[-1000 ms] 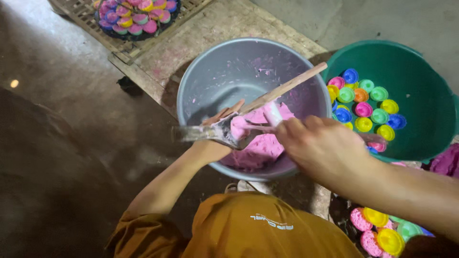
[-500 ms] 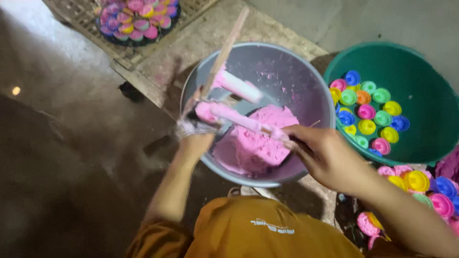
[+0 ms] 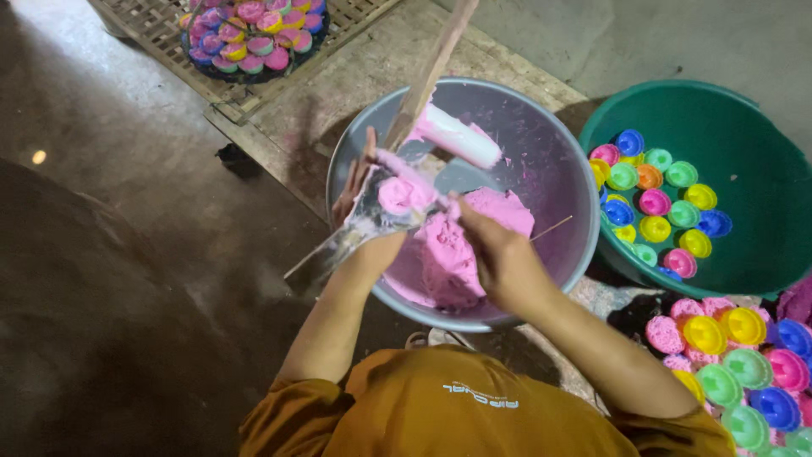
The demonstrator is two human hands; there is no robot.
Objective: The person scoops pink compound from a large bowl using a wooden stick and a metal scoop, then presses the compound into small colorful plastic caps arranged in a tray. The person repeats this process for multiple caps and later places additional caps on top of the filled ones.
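Looks like I'm mid-fill: left hand [image 3: 359,199] grips a clear bag [image 3: 372,222], right hand [image 3: 491,254] clamps the spatula [image 3: 427,190] pushing pink batter [image 3: 461,245] in, next careful scraping.

The wooden stick [image 3: 431,72] runs off the top edge above the grey basin [image 3: 541,161]. The left hand [image 3: 359,199] is half hidden behind a smeared clear bag [image 3: 355,233]. The green tub [image 3: 744,152] is clipped at the right edge.
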